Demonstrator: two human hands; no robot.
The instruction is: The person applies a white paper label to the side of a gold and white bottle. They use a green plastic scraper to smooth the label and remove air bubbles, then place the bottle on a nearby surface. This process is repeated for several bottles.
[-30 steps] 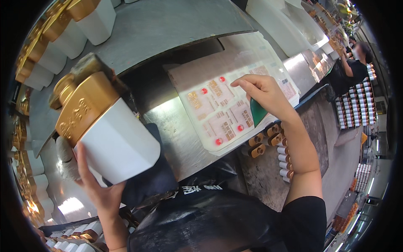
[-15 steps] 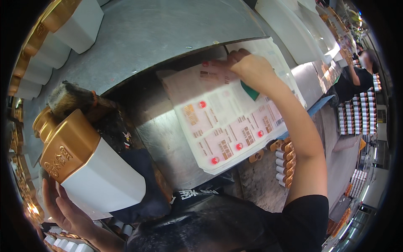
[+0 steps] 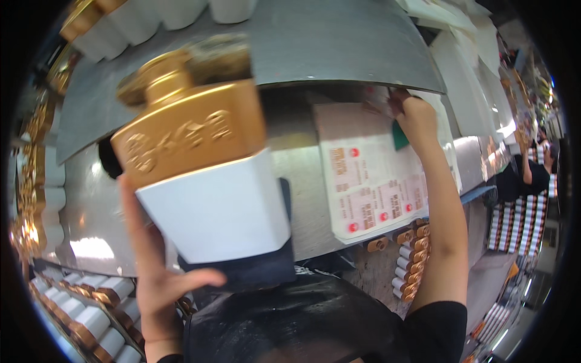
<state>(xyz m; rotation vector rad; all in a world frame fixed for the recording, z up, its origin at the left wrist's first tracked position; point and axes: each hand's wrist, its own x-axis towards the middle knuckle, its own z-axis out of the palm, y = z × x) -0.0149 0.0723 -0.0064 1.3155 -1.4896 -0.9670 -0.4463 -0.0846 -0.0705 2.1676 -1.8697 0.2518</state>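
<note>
A large white six-sided bottle (image 3: 212, 209) with a raised-lettered gold shoulder and neck lies tilted over a dark cloth pad (image 3: 260, 269). My left hand (image 3: 163, 272) is along its left side, fingers stretched up against it and partly hidden, thumb spread out below the base. Over at the right, my right hand (image 3: 417, 118) is bent at the far edge of a stack of printed label sheets (image 3: 363, 193), fingertips closed on a pinkish, see-through label (image 3: 380, 101). A flat green piece (image 3: 400, 138) shows under that hand; whether I grip it is hidden.
A raised metal shelf (image 3: 339, 48) overhangs the label stack. More gold-and-white bottles stand along the far left and fill crates (image 3: 78, 308) at lower left. White bins (image 3: 460, 78) sit at far right. A co-worker (image 3: 523, 175) stands beyond.
My view has swung left, so everything sits further right. The bottle's lettered face now points more toward me. My left hand has moved up beside it; the right stays at the labels' far edge.
</note>
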